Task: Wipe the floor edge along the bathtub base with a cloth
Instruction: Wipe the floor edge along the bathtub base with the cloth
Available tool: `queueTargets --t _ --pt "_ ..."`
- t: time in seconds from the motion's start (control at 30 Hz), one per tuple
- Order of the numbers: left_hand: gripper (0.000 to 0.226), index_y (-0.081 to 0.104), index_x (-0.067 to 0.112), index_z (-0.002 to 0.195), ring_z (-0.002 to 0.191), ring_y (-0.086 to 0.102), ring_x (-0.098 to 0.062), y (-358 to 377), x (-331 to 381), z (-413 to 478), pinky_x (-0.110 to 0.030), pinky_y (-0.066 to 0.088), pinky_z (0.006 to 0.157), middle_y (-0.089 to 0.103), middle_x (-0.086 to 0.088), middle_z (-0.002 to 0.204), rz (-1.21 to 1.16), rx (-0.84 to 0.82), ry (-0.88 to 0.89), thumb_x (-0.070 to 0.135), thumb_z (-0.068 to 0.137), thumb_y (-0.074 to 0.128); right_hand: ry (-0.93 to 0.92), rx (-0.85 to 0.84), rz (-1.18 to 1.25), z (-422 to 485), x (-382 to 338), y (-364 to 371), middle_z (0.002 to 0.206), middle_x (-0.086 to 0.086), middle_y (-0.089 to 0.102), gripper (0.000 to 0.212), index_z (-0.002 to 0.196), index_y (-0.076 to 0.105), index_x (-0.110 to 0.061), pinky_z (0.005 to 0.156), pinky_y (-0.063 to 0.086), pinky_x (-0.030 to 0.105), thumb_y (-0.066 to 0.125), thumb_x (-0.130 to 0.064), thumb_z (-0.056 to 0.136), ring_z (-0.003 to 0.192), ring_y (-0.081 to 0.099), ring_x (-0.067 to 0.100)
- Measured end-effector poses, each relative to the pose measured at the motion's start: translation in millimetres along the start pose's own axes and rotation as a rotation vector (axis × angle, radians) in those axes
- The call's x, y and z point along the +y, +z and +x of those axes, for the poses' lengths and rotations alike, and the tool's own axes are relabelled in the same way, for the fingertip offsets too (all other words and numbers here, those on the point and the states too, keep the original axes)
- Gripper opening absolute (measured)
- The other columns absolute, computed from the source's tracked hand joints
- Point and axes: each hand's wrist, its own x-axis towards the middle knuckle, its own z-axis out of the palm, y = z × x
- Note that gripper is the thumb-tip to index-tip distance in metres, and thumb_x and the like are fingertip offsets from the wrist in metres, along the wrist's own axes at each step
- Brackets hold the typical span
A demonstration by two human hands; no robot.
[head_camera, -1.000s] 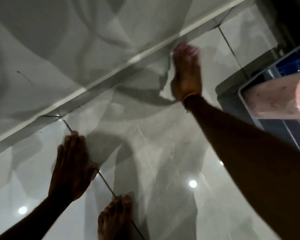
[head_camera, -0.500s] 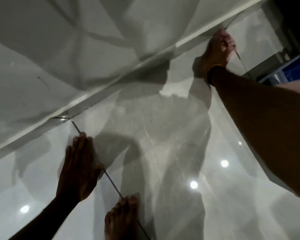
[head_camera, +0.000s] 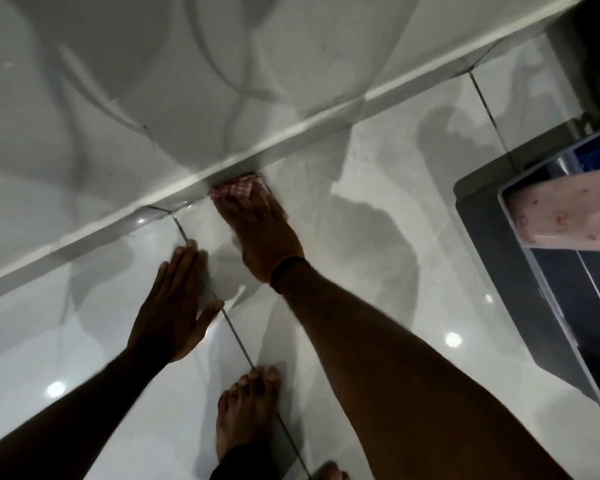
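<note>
The white bathtub base (head_camera: pixel 174 188) runs diagonally from lower left to upper right across the glossy tiled floor (head_camera: pixel 378 209). A red-and-white checked cloth (head_camera: pixel 239 190) lies on the floor right against that edge. My right hand (head_camera: pixel 260 230) presses down on the cloth, fingers over it, a dark band at the wrist. My left hand (head_camera: pixel 175 306) rests flat on the floor tiles, fingers spread, just left of a grout line and a little nearer to me than the cloth.
A grey-blue plastic bin (head_camera: pixel 548 289) stands on the floor at the right with a pink speckled object (head_camera: pixel 561 216) across its top. My bare foot (head_camera: pixel 246 410) stands on the tiles near the bottom middle. A dark gap shows at the top right corner.
My right hand has swept the cloth back along the tub edge from the far upper right to the middle, near my left hand. The left hand has stayed planted on the floor.
</note>
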Motion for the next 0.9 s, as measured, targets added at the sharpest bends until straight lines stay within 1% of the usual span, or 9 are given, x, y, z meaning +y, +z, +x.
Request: queueTargets --t 0.13,0.2,0.23,0.33,0.4,0.5,0.63,0.77,0.9 --pt "0.098 0.013 0.008 0.166 0.165 -0.002 -0.029 -1.3 1.6 0.0 -0.051 0.014 0.133 0.002 -0.012 0.178 -0.018 0.007 0.003 0.077 0.096 0.013 -0.089 0.062 -0.076 9.3 45.2 -20.4 0.176 -0.008 0.029 0.058 0.167 0.031 -0.033 0.138 0.013 0.04 0.043 -0.02 0.111 0.167 0.021 0.025" --pt "0.098 0.013 0.007 0.166 0.165 -0.003 -0.028 -1.1 2.1 -0.9 -0.05 0.012 0.133 0.001 -0.012 0.177 -0.024 0.012 0.006 0.076 0.096 0.011 -0.006 0.156 -0.013 3.5 83.0 -44.9 0.164 -0.018 0.048 0.046 0.158 0.051 -0.03 0.132 0.023 0.019 0.049 -0.04 0.113 0.158 0.039 0.007" --pt "0.098 0.012 0.007 0.166 0.164 -0.005 -0.027 -0.9 2.3 -1.1 -0.049 0.01 0.133 0.0 -0.012 0.177 -0.032 0.019 0.003 0.076 0.096 0.01 0.05 0.199 0.019 0.0 106.3 -54.1 0.16 -0.018 0.053 0.044 0.154 0.057 -0.027 0.129 0.024 0.013 0.053 -0.037 0.111 0.154 0.044 0.003" --pt "0.099 0.011 0.007 0.166 0.164 -0.008 -0.026 2.7 5.7 -0.6 -0.049 0.005 0.134 -0.003 -0.01 0.177 -0.077 0.05 -0.015 0.076 0.096 0.007 0.321 0.2 -0.132 1.3 176.0 -91.1 0.174 0.019 0.031 0.077 0.164 0.036 -0.003 0.139 0.013 0.048 0.054 -0.001 0.088 0.165 0.022 0.039" --pt "0.097 0.01 0.009 0.167 0.164 -0.012 -0.023 7.6 7.7 0.6 -0.047 0.001 0.134 -0.006 -0.008 0.177 -0.114 0.073 -0.034 0.076 0.096 0.008 0.597 0.177 -0.191 15.6 223.9 -121.3 0.174 0.029 0.018 0.096 0.166 0.017 0.006 0.139 0.005 0.057 0.051 -0.017 0.079 0.164 0.014 0.047" --pt "0.092 0.008 0.011 0.167 0.164 -0.014 -0.021 12.4 6.1 2.1 -0.044 -0.002 0.133 -0.008 -0.007 0.177 -0.123 0.075 -0.036 0.07 0.099 0.019 0.826 0.123 -0.191 30.1 242.1 -141.6 0.176 0.03 0.006 0.104 0.167 0.002 0.005 0.139 0.002 0.058 0.063 -0.031 0.09 0.165 0.005 0.048" --pt "0.089 0.011 0.009 0.167 0.164 -0.009 -0.025 10.2 2.9 2.3 -0.047 0.003 0.134 -0.004 -0.01 0.177 -0.057 0.062 -0.021 0.064 0.099 0.026 0.674 0.26 -0.343 22.8 170.5 -94.2 0.171 0.038 0.018 0.088 0.164 0.012 0.01 0.137 0.011 0.061 0.051 -0.012 0.089 0.16 0.019 0.055" --pt "0.089 0.009 0.01 0.167 0.164 -0.008 -0.024 7.4 5.0 0.8 -0.046 0.005 0.134 -0.004 -0.009 0.178 -0.034 0.052 -0.037 0.065 0.099 0.026 0.424 0.313 -0.083 0.8 70.5 -32.5 0.179 0.022 0.011 0.062 0.169 0.02 -0.01 0.138 0.006 0.053 0.033 -0.007 0.109 0.167 0.005 0.044" --pt "0.089 0.01 0.011 0.167 0.164 -0.007 -0.024 6.7 4.8 0.2 -0.045 0.004 0.133 -0.002 -0.009 0.178 -0.021 0.054 -0.03 0.065 0.1 0.027 0.113 0.108 -0.047 -1.0 -13.5 8.5 0.18 0.007 0.02 0.079 0.169 0.027 -0.024 0.138 0.011 0.057 0.046 -0.001 0.096 0.168 0.007 0.042"
